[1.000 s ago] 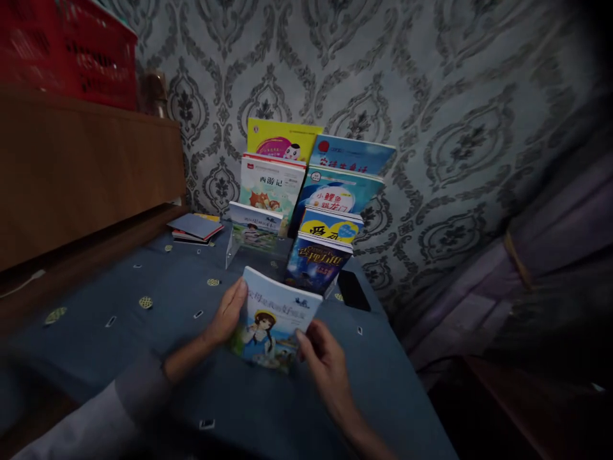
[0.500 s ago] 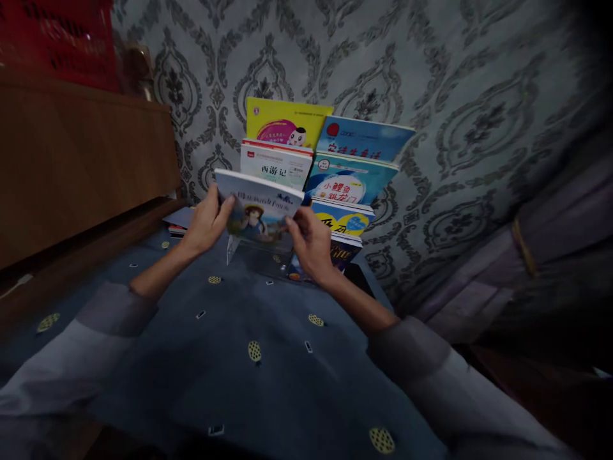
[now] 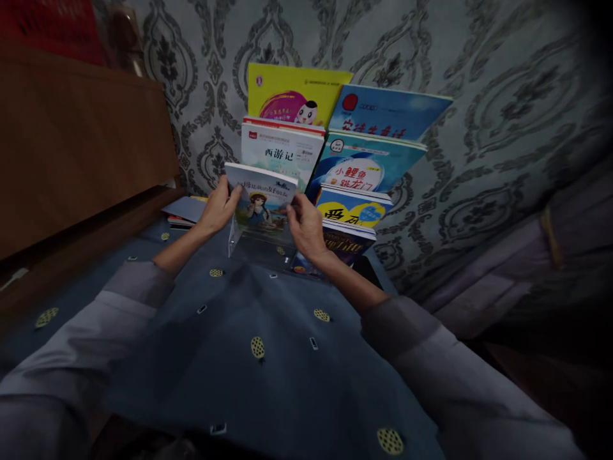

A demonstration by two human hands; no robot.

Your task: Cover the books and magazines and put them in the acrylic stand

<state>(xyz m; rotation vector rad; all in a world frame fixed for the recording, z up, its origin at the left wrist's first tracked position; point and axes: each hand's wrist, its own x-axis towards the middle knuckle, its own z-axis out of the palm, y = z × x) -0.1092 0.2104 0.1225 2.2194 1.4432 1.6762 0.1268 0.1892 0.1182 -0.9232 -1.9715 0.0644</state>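
Note:
Between both hands is a thin book (image 3: 261, 207) with a girl in a hat on its cover, tilted back at the front of a clear stand (image 3: 232, 239). My left hand (image 3: 221, 206) grips its left edge, thumb on the cover. At the right edge, my right hand (image 3: 306, 223) pinches the book with bent fingers. Behind it on the stand lean a white book (image 3: 282, 152) and a yellow book (image 3: 292, 96). The right column holds a blue book (image 3: 390, 112), a teal book (image 3: 376, 163), a blue-and-yellow book (image 3: 357, 207) and a dark book (image 3: 347, 239).
A small stack of books (image 3: 184, 209) lies at the left on the blue patterned cloth (image 3: 230, 358). Beyond it stands a wooden cabinet (image 3: 86, 147) with a red basket (image 3: 52, 29) on top. Patterned wallpaper (image 3: 191, 83) rises behind the stand, and a curtain (image 3: 517, 268) hangs at the right.
Both hands have brought the girl-cover book closer in against the stand, and it now sits below the white book, covering less of it. The view has shifted, so the stand's books appear larger.

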